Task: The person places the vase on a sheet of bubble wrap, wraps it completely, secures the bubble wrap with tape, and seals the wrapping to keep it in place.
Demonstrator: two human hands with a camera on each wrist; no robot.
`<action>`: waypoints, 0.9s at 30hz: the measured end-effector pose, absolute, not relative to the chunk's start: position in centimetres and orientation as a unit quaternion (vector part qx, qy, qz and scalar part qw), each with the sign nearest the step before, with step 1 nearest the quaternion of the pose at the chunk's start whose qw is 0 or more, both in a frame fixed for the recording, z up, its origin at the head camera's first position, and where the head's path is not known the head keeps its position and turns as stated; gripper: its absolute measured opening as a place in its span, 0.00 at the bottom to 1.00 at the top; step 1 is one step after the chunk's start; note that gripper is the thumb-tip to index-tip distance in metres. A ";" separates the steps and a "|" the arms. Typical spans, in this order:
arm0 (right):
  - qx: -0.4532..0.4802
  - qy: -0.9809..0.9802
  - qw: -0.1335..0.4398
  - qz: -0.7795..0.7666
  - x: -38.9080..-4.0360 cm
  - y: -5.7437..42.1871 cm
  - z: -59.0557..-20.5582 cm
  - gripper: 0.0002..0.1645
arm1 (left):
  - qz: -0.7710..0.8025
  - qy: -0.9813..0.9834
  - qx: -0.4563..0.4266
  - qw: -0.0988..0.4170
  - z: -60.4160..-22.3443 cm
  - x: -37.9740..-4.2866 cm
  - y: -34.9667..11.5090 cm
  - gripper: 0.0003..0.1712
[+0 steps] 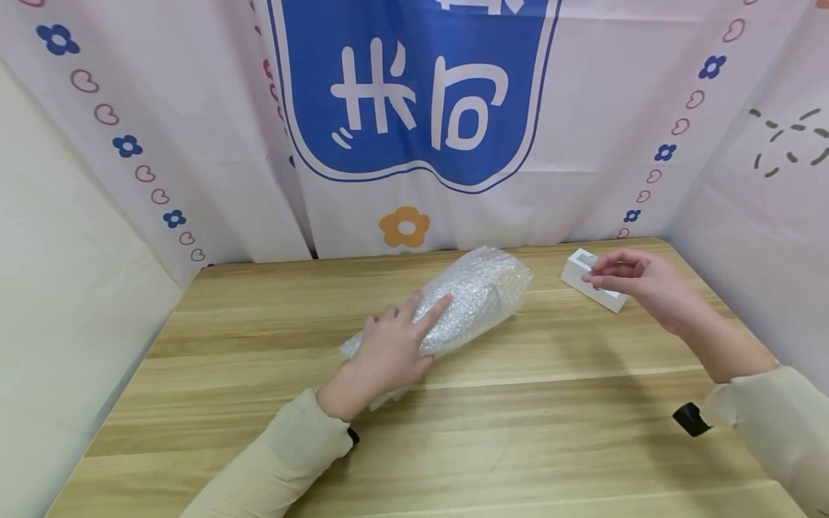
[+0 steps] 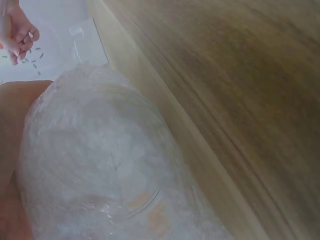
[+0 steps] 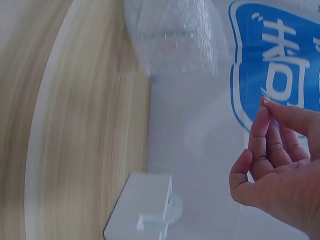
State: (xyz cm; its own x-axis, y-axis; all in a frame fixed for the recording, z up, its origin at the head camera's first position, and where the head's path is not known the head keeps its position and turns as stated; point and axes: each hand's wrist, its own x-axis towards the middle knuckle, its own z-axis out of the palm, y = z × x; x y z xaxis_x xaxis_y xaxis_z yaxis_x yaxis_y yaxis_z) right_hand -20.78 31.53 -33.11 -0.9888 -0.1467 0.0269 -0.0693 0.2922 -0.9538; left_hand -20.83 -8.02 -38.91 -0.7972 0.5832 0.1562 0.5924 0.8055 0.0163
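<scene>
A bundle in bubble wrap (image 1: 476, 295) lies slantwise on the table. My left hand (image 1: 391, 349) spans its lower-left end and grips it, the thumb on the near side and some fingers over the far edge. What the wrap encloses is hidden. At the right, my right hand (image 1: 654, 284) hovers over the table's far part. Its thumb and a finger pinch a small clear strip of tape (image 3: 265, 94). Just left of and below that hand is a white tape dispenser (image 1: 576, 277) with a translucent rounded part (image 3: 175, 209) showing at its side.
The wooden table (image 1: 492, 446) runs back to a printed curtain (image 1: 350, 216) with a blue sign. Pale cloth walls (image 1: 65, 252) stand at both sides. A black wrist device (image 1: 691, 419) juts out below the right sleeve.
</scene>
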 end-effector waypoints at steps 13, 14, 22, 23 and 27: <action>-0.165 0.759 0.097 -0.622 -21.1 22.4 -33.6 0.07 | -0.037 -0.948 -0.309 0.063 -38.7 -20.6 -8.1 0.55; -0.166 0.755 0.104 -0.625 -21.2 21.6 -33.9 0.08 | -0.038 -0.948 -0.309 0.064 -38.7 -20.6 -8.1 0.55; -0.140 0.687 0.174 -0.691 -22.1 17.8 -36.1 0.12 | -0.038 -0.949 -0.308 0.063 -38.7 -20.8 -8.0 0.55; -0.134 0.676 0.181 -0.702 -22.1 17.6 -36.3 0.13 | -0.039 -0.949 -0.308 0.064 -38.7 -20.7 -8.0 0.55; -0.124 0.666 0.192 -0.710 -22.5 17.2 -36.7 0.14 | -0.033 -0.949 -0.307 0.064 -38.8 -20.8 -8.1 0.55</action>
State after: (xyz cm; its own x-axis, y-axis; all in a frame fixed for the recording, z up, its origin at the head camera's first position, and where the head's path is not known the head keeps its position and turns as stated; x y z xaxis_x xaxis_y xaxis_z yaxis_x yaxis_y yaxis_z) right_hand -22.50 17.23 -36.75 -0.8961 -0.4367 -0.0796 0.1075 -0.0395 -0.9934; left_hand -20.75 -8.11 -38.78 -0.8032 0.5785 0.1424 0.5870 0.8093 0.0229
